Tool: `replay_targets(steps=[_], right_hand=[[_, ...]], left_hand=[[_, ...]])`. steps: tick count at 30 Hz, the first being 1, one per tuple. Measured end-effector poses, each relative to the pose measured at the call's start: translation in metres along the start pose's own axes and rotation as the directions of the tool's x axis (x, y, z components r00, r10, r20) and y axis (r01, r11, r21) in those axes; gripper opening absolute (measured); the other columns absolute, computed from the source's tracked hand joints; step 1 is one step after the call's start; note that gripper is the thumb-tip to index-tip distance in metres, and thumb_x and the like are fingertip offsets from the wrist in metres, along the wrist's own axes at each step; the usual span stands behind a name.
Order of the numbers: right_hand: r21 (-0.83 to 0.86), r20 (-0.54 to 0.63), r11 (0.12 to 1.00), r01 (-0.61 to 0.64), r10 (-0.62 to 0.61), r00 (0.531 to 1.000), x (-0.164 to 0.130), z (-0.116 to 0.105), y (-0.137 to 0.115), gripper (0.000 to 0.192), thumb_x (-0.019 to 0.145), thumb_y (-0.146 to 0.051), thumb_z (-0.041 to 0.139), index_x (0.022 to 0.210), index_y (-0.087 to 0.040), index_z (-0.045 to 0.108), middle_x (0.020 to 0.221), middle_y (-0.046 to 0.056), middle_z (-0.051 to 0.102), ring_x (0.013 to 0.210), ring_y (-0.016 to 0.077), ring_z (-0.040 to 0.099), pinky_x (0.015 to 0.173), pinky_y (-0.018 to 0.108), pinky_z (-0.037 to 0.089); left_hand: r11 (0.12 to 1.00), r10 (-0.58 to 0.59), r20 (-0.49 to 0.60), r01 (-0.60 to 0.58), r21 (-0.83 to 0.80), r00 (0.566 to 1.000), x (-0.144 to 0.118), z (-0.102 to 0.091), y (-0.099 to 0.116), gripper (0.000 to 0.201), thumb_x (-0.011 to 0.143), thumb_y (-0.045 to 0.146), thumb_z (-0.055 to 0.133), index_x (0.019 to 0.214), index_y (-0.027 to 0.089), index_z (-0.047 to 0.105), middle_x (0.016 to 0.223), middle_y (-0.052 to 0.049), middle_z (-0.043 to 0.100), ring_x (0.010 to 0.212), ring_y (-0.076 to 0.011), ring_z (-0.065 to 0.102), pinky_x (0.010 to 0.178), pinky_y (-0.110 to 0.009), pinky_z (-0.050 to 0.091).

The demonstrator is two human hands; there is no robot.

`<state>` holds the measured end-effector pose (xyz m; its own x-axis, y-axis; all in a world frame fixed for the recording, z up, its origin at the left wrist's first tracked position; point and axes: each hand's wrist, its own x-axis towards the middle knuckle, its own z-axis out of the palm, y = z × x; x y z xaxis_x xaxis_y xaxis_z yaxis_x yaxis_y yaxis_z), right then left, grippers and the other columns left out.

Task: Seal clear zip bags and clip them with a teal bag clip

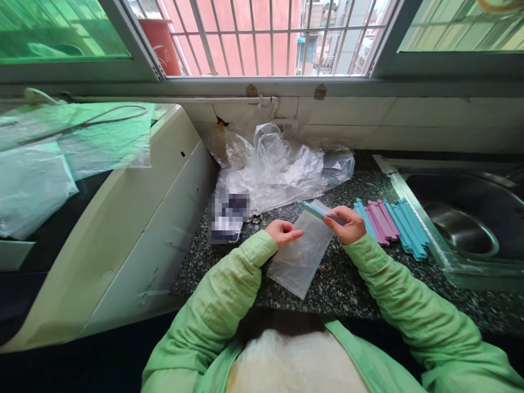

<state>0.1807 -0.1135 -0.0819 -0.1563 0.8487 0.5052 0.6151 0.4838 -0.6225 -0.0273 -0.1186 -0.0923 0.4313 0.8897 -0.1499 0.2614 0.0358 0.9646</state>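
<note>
A clear, flat plastic bag [301,256] slants over the dark speckled counter, its lower corner toward my body. Across its upper end lies a teal bag-sealing clip [311,209]. My right hand [347,224] is closed on the right end of this clip, with the thumb along it and some bag film above. My left hand [282,232] is closed at the bag's left edge, thumb stretched over the film; its curled fingertips are hidden. To the right of my right hand lie several teal clips [405,229] and several pink-purple clips [381,221] in rows.
Crumpled clear plastic [282,169] is heaped against the tiled wall. A pixelated, phone-like object [229,218] lies left of my left hand. The steel sink [462,224] is at right. A large cream-coloured appliance [143,218] with plastic sheets on it stands at left, below a barred window.
</note>
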Motion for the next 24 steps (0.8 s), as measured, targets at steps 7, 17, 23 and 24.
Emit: replay_targets(steps=[7,17,23,24], right_hand=[[-0.032,-0.037,0.999,-0.024,0.022,0.999,0.002,-0.002,0.005,0.026,0.073,-0.044,0.055,0.064,-0.019,0.058,0.062,0.003,0.058,0.061,0.0155,0.052,0.056,0.028,0.041],[-0.08,-0.043,0.997,-0.012,0.009,0.999,0.002,-0.002,0.008,0.024,0.072,-0.042,0.055,0.063,-0.02,0.059,0.061,0.002,0.058,0.061,0.0153,0.052,0.057,0.028,0.041],[-0.046,-0.058,0.999,0.002,-0.004,0.998,0.003,-0.002,0.012,0.025,0.072,-0.043,0.055,0.064,-0.019,0.059,0.062,0.003,0.058,0.06,0.0156,0.052,0.055,0.028,0.041],[-0.045,-0.071,0.999,0.002,-0.005,0.997,0.003,-0.002,0.014,0.026,0.072,-0.044,0.055,0.063,-0.019,0.059,0.061,0.003,0.058,0.059,0.0156,0.052,0.055,0.028,0.041]], left_hand=[[0.999,-0.023,0.005,0.023,-0.039,1.0,0.001,0.001,0.001,0.048,0.05,0.059,0.062,0.046,0.012,0.052,0.041,0.004,0.046,0.043,-0.0053,0.035,0.045,-0.021,0.025],[1.0,-0.008,0.022,0.008,-0.029,1.0,0.001,0.004,0.001,0.054,0.047,0.065,0.06,0.045,0.011,0.05,0.04,0.005,0.043,0.042,-0.0041,0.032,0.044,-0.02,0.023],[1.0,-0.006,0.074,0.004,0.02,0.997,0.0,0.004,-0.002,0.056,0.048,0.067,0.058,0.042,0.013,0.043,0.038,0.007,0.032,0.041,-0.0031,0.027,0.042,-0.02,0.019],[0.999,-0.012,0.084,0.009,0.037,0.996,-0.001,0.004,-0.002,0.056,0.048,0.067,0.058,0.042,0.013,0.044,0.038,0.007,0.033,0.041,-0.0033,0.027,0.042,-0.02,0.019]])
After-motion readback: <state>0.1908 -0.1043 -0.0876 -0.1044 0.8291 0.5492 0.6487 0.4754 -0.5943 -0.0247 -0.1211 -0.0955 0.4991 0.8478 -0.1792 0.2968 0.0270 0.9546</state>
